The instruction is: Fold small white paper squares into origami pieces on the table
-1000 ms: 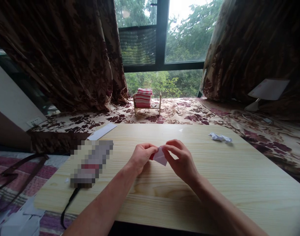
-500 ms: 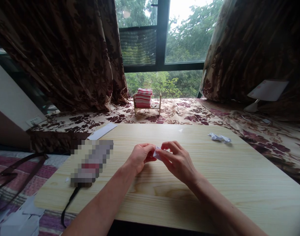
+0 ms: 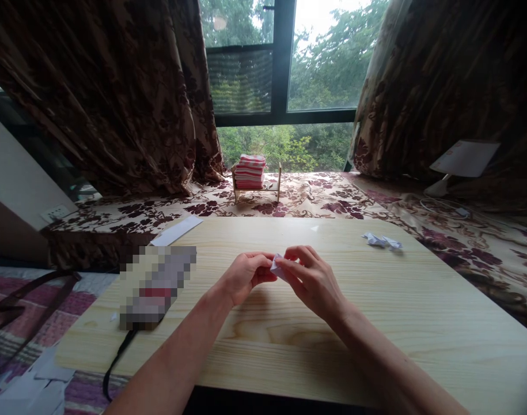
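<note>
Both my hands meet over the middle of a light wooden table (image 3: 419,323). My left hand (image 3: 246,276) and my right hand (image 3: 310,279) pinch a small folded piece of white paper (image 3: 277,266) between their fingertips. Only a corner of the paper shows between the thumbs; the rest is hidden by my fingers. Both hands hover just above the tabletop.
A crumpled white paper scrap (image 3: 382,241) lies at the table's far right. A blurred-out object (image 3: 157,285) with a black cord sits at the left, a white paper strip (image 3: 177,230) behind it. A small wooden rack with striped cloth (image 3: 252,173) stands by the window.
The paper showed as a larger white flap a second ago; now it is folded smaller and mostly covered by my fingers. My hands have closed together slightly.
</note>
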{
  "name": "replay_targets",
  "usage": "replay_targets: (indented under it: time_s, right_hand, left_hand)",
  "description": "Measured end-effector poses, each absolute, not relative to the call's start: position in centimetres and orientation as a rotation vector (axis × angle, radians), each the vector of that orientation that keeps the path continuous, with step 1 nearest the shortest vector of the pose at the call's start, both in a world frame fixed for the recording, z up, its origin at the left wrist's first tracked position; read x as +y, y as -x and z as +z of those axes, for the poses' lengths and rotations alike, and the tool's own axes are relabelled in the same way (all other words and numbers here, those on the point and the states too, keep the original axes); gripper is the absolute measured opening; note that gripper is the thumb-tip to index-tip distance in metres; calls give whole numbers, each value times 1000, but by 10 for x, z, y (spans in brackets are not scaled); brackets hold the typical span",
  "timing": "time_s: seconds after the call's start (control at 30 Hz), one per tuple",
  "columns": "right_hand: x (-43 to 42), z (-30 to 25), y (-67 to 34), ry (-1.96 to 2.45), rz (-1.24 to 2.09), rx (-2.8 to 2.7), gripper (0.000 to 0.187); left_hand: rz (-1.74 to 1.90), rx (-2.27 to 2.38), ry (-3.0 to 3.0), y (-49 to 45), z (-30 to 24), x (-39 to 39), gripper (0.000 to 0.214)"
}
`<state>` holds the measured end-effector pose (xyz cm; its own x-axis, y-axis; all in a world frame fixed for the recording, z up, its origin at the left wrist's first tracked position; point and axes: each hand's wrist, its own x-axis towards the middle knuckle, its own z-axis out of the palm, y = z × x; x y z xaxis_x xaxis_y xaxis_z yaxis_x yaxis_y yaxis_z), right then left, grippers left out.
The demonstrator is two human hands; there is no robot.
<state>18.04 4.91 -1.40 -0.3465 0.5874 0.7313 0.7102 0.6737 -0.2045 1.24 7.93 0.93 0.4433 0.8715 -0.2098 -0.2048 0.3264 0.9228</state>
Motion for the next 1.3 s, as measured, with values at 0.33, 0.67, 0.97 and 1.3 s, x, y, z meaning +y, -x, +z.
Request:
replay_targets:
  time_s: [0.33,0.67,0.97,1.3]
  right_hand:
    - [57,-18,-178,1085,395,-1681,19]
    - [64,-21,-182,1173,909,-1447,38]
    - [66,-20,-182,1114,1077,-1257,40]
    - [65,-18,-181,1113,1095,-1188,38]
  left_hand:
    - [868,861,-1038,-15,7,80,22]
    - [871,916,-1079,-17,8,80,20]
    - [902,878,-1075,-16,10,79,23]
    - [952,902,-1122,-16,13,76,18]
